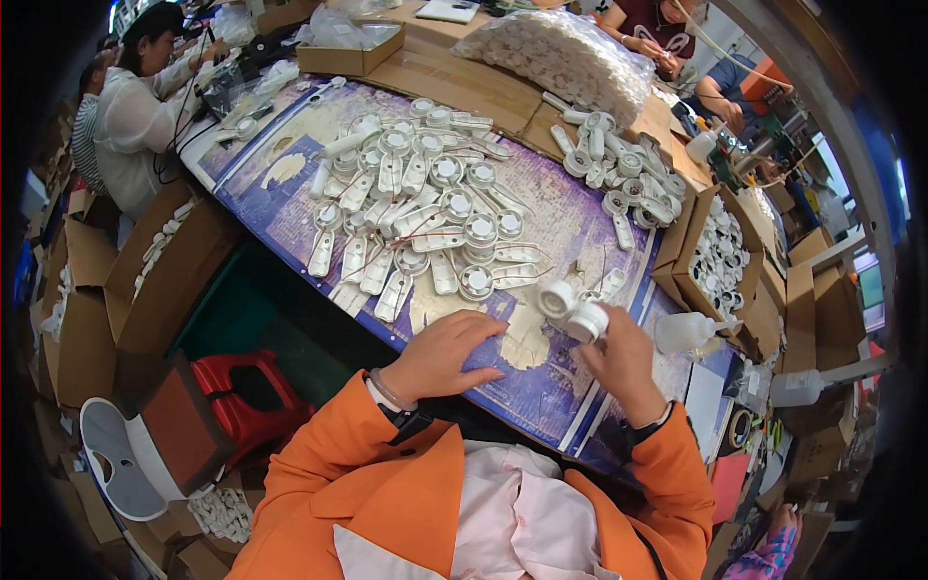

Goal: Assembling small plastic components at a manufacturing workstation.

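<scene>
White plastic, smooth and slightly glossy, makes up the round part right of centre in the frame, below and to the right of the large heap of handled pieces. The right hand grasps it by its right side, fingers and thumb at the rim; the left hand, at lower centre, holds nothing that shows, its thumb and fingers spread apart over the near edge of the purple table. A second round piece sits just up and left of the held one; the area is a little blurred, so I cannot tell whether the two are joined.

The held part should be light and stiff, with a hard shell that could slip if pinched on its smooth face. The side wall looks the safest place to take hold, thumb opposite fingers. On the heap, the thin red wires are probably the fragile bit: better to lift those pieces by their flat handles or round heads than by a lead
</scene>
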Action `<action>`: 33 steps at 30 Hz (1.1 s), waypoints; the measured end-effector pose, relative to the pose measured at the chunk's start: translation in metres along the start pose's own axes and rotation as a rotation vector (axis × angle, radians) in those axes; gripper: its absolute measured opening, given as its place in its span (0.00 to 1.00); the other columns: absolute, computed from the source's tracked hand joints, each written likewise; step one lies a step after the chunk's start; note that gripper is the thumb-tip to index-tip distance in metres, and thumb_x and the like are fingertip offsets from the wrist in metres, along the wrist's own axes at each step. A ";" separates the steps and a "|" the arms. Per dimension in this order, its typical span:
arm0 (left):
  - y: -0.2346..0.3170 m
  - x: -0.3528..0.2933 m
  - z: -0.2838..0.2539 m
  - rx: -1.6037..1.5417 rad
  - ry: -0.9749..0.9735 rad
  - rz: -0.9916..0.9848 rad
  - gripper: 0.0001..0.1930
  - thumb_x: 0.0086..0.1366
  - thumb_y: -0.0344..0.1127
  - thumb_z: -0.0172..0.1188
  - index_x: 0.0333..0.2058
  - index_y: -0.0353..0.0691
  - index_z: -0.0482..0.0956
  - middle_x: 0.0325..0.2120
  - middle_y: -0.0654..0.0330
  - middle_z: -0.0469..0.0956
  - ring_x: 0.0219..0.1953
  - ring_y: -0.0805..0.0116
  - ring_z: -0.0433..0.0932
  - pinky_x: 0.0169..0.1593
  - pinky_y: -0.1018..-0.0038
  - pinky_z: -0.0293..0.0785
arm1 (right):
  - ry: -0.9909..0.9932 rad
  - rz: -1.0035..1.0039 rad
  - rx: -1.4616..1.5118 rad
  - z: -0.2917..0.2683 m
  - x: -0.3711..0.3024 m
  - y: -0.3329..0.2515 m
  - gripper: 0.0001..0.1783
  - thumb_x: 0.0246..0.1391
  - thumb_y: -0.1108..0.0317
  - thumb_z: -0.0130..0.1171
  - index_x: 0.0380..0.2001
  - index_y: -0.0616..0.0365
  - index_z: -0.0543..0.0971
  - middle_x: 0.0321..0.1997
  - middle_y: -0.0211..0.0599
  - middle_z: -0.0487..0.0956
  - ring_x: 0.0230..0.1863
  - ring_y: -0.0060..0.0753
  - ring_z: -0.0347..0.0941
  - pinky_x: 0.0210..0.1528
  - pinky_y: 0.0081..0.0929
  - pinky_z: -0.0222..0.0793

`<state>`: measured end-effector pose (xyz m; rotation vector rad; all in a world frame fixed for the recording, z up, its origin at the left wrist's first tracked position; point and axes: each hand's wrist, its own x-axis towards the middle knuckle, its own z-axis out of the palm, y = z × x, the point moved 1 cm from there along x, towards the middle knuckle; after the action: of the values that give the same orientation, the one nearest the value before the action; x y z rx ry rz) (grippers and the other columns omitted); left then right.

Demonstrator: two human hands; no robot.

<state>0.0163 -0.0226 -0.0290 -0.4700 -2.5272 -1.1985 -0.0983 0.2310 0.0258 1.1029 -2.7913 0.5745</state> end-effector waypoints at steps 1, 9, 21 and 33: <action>0.000 0.000 0.000 -0.002 0.000 0.008 0.30 0.55 0.47 0.70 0.52 0.38 0.74 0.48 0.54 0.77 0.52 0.52 0.74 0.57 0.63 0.70 | 0.023 -0.009 -0.016 -0.008 0.011 -0.003 0.29 0.44 0.66 0.67 0.52 0.55 0.73 0.40 0.45 0.78 0.39 0.49 0.78 0.38 0.38 0.74; 0.002 0.000 -0.003 -0.003 0.022 0.010 0.27 0.54 0.45 0.70 0.49 0.38 0.76 0.44 0.56 0.79 0.49 0.54 0.76 0.53 0.64 0.72 | 0.188 -0.140 0.125 0.003 0.159 -0.023 0.21 0.49 0.68 0.63 0.48 0.54 0.76 0.41 0.46 0.80 0.42 0.53 0.77 0.43 0.40 0.73; 0.002 0.001 -0.004 -0.068 0.060 -0.018 0.21 0.54 0.39 0.71 0.44 0.38 0.78 0.40 0.57 0.81 0.45 0.55 0.78 0.49 0.65 0.74 | 0.149 -0.289 -0.015 0.071 0.225 -0.049 0.20 0.46 0.66 0.66 0.44 0.54 0.76 0.44 0.42 0.76 0.43 0.51 0.76 0.43 0.44 0.73; 0.001 0.005 -0.001 -0.032 0.059 0.010 0.21 0.53 0.39 0.72 0.44 0.39 0.78 0.40 0.57 0.81 0.44 0.54 0.78 0.49 0.65 0.74 | -0.109 0.126 0.270 0.059 0.224 -0.044 0.19 0.51 0.61 0.61 0.46 0.55 0.77 0.52 0.46 0.77 0.49 0.49 0.76 0.49 0.41 0.72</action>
<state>0.0121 -0.0222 -0.0254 -0.4472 -2.4575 -1.2321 -0.2303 0.0361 0.0331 1.0336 -2.9583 0.9569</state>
